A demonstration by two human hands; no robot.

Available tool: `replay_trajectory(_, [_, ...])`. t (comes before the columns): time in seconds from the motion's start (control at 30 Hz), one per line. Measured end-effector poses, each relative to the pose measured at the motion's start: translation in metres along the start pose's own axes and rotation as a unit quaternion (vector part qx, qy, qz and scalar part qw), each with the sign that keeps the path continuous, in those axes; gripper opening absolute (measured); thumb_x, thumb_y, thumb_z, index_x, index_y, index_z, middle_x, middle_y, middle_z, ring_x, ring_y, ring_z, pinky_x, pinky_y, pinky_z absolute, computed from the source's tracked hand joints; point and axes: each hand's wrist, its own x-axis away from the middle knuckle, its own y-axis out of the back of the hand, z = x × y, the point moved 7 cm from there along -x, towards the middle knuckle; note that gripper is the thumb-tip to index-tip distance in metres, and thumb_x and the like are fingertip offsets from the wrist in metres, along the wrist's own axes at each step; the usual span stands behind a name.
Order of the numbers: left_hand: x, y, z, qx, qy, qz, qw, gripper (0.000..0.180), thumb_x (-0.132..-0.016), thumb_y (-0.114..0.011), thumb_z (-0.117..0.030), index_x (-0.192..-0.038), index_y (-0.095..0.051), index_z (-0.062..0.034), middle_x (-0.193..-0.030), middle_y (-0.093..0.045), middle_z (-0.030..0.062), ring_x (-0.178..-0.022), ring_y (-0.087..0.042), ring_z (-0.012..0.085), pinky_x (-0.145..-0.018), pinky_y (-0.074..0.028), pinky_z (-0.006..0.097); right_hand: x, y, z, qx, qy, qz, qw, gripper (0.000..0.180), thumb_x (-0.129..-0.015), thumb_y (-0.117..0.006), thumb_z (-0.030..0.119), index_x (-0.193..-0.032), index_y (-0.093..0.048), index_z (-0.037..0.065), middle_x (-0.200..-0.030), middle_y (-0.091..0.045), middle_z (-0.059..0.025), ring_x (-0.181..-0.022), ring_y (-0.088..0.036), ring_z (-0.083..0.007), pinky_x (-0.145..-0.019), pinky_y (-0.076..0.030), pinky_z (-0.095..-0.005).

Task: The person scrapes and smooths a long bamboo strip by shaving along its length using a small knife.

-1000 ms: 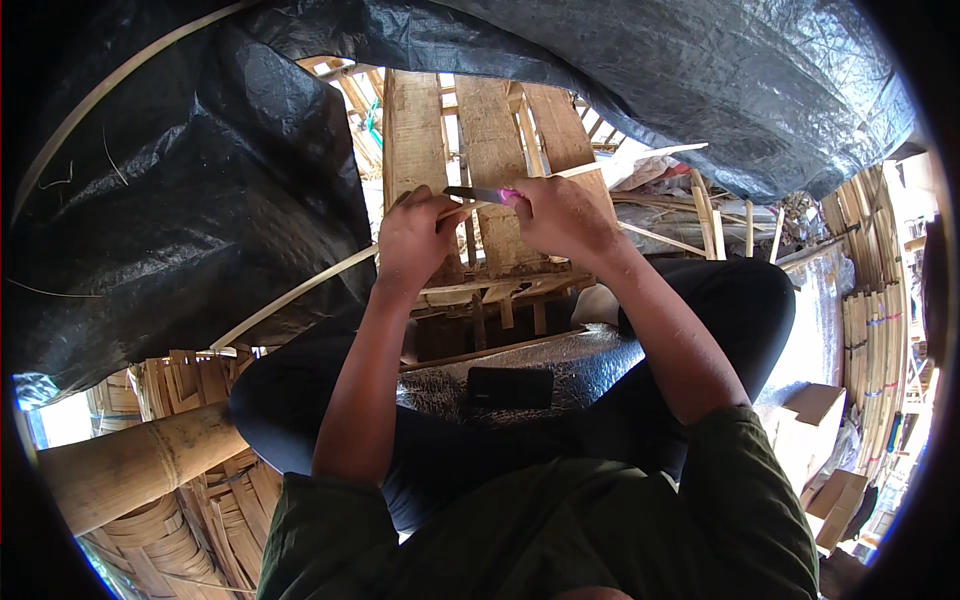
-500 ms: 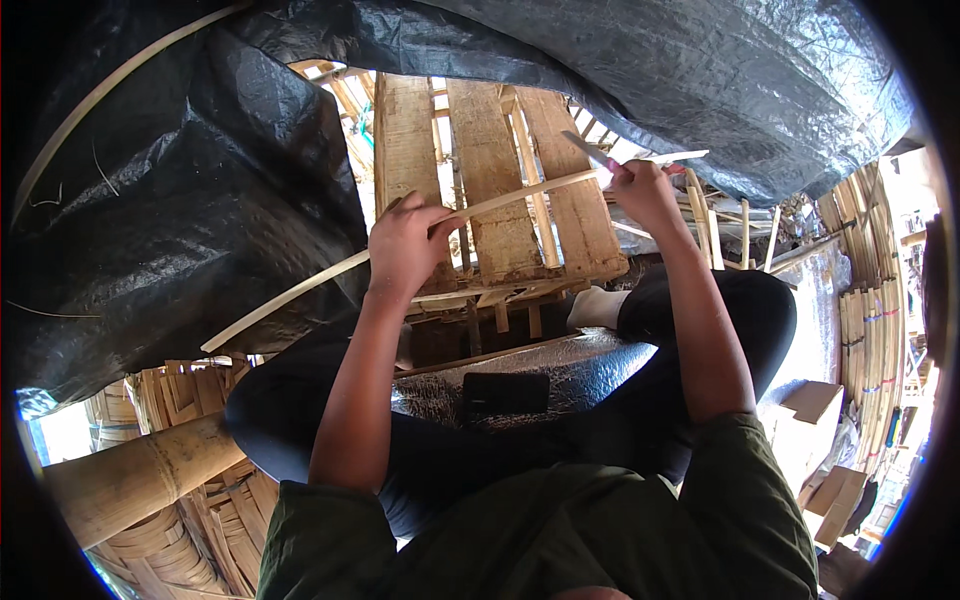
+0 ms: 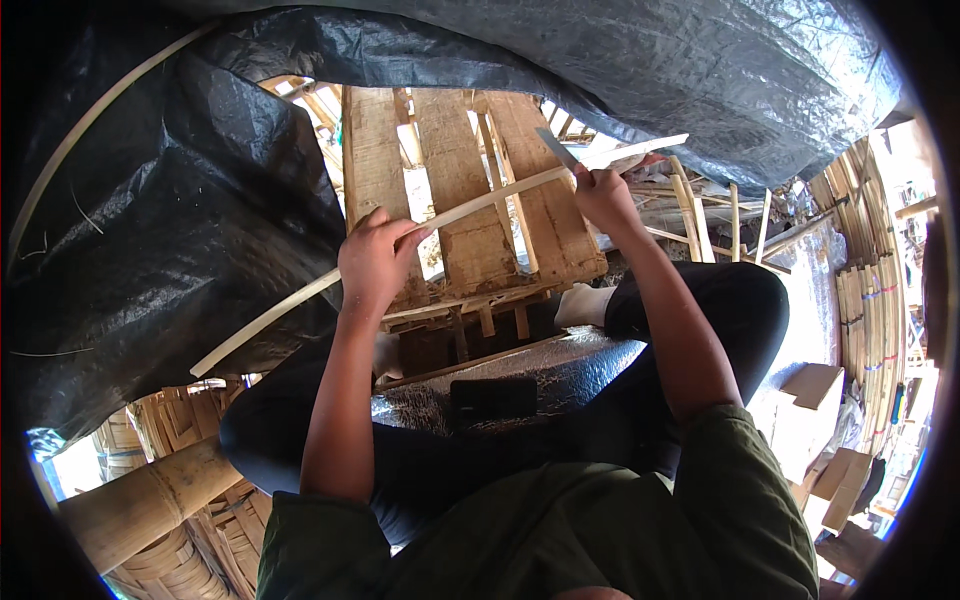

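Gripping a long, thin, pale bamboo strip [image 3: 440, 222] near its middle, the left hand [image 3: 375, 262] is closed around it. Farther along the strip, the right hand [image 3: 600, 197] clasps a grey-bladed knife [image 3: 556, 150] against it, above a weathered wooden pallet [image 3: 470, 200].

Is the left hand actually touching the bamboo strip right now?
Touching. The head view shows the left hand closed around the bamboo strip, fingers wrapped over it, with the strip running out both sides of the fist.
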Motion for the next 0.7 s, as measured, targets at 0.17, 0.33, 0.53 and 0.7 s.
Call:
replay_trajectory(0.17, [-0.005,-0.005,0.001,0.003,0.01,0.007,1.0,0.02,-0.086,-0.076,-0.035,-0.088,-0.078,-0.0157,-0.073,-0.051,0.0085,-0.068,-0.059,0.0302,-0.06,-0.046,0.043,-0.05,0.018,-0.079,0.01,-0.053,-0.046,0.997,0.054,-0.104,-0.044,0.045,-0.096,-0.07,-0.002,-0.079,-0.069,-0.0255,-0.066,-0.069,-0.0377,-0.061,-0.054,-0.0454])
replay_trajectory(0.33, [-0.007,-0.003,-0.003,0.037,0.011,0.011,0.999,0.02,-0.086,-0.076,-0.035,-0.09,-0.079,-0.0158,-0.07,-0.049,0.0079,-0.065,-0.058,0.028,-0.059,-0.045,0.042,-0.036,-0.006,-0.067,-0.027,0.008,-0.074,0.997,0.049,-0.103,-0.047,0.044,-0.101,-0.067,-0.001,-0.069,-0.065,-0.0191,-0.049,-0.062,-0.0327,-0.05,-0.049,-0.0443])
replay_trajectory(0.53, [-0.003,-0.001,-0.004,0.033,0.013,0.009,0.999,0.02,-0.085,-0.078,-0.034,-0.091,-0.079,-0.0148,-0.069,-0.048,0.0073,-0.064,-0.057,0.0264,-0.059,-0.045,0.04,-0.047,0.034,-0.065,-0.064,-0.156,0.018,0.986,0.057,-0.105,-0.043,0.046,-0.093,-0.071,-0.002,-0.067,-0.067,-0.0194,-0.057,-0.068,-0.0315,-0.054,-0.054,-0.0415])
replay_trajectory(0.7, [-0.005,-0.002,-0.007,0.035,-0.016,-0.005,0.999,0.02,-0.084,-0.079,-0.034,-0.09,-0.079,-0.0149,-0.07,-0.049,0.0068,-0.064,-0.058,0.0258,-0.058,-0.045,0.04,-0.028,0.01,-0.048,-0.095,-0.052,-0.032,0.994,0.05,-0.102,-0.051,0.042,-0.092,-0.069,-0.004,-0.071,-0.067,-0.0261,-0.064,-0.07,-0.0384,-0.062,-0.055,-0.0494])
